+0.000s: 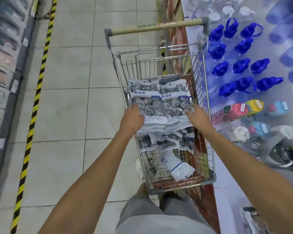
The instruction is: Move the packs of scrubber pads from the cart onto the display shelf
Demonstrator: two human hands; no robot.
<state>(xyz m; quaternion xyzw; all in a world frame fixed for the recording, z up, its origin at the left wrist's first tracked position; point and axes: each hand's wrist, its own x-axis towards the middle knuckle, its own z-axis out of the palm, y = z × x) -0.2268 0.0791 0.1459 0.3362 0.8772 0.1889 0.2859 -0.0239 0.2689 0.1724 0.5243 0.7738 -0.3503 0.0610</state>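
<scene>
Cart (208,92): wire, on tiled aisle floor (66,107), handle at far end. Contents: stack of scrubber pad packs (159,102), two side by side on top, more heaped beneath; one loose pack (177,166) lying flat nr my end of basket. My left hand (131,118): on stack's left edge, fingers curled onto packs. My right hand (198,115): fingers spread, touching stack's right edge; grip can't tell. Right of cart: blue-capped bottles (240,65). Shelf (4,65) w/ goods at left, blurred.

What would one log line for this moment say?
left hand: on scrubber packs | right hand: same | cart: loaded
</scene>
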